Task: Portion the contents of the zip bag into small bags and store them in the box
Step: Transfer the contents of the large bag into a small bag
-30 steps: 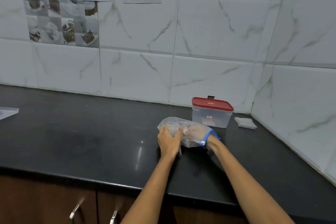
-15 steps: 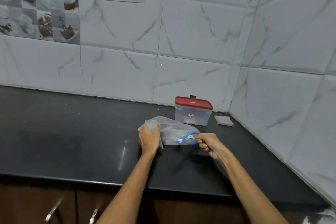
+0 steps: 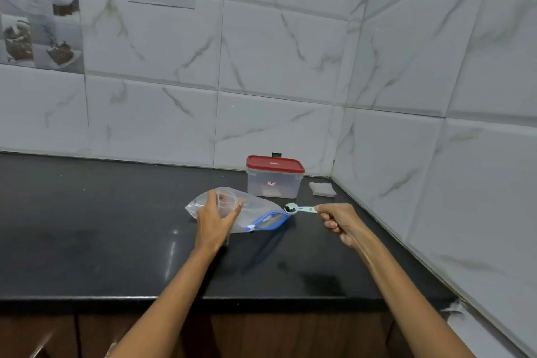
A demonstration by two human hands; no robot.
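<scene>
What moved: half a second ago the right hand (image 3: 338, 219) was pulling at the blue zip edge of the bag; now it is out beside the bag, and a small pale green plastic measuring spoon (image 3: 299, 209) is in it. Both views differ a little because the head turned too.
Counter: the wide black shiny stone counter (image 3: 87, 227) carries everything, so the bag can lie flat and not tip.
Box: the clear plastic box with a red lid (image 3: 274, 177) sits at the back by the wall, just behind the bag. Its lid is on, so nothing is stored yet, I think.
Zip bag: the big clear plastic zip bag with a blue zip edge (image 3: 255, 213) lies on its side, its mouth facing the right hand, so the spoon can go in and out easily.
Left hand: the left hand (image 3: 216, 219) curls its fingers round the closed end of the bag to keep it from sliding. Something round and clear shows inside there; I cannot tell what.
Right hand: it pinches the spoon's handle, with the bowl end just beside the bag's mouth. Something dark sits in the bowl.
Small bags: a little flat stack of clear small bags (image 3: 322, 189) waits near the box in the corner, ready to be filled.
</scene>
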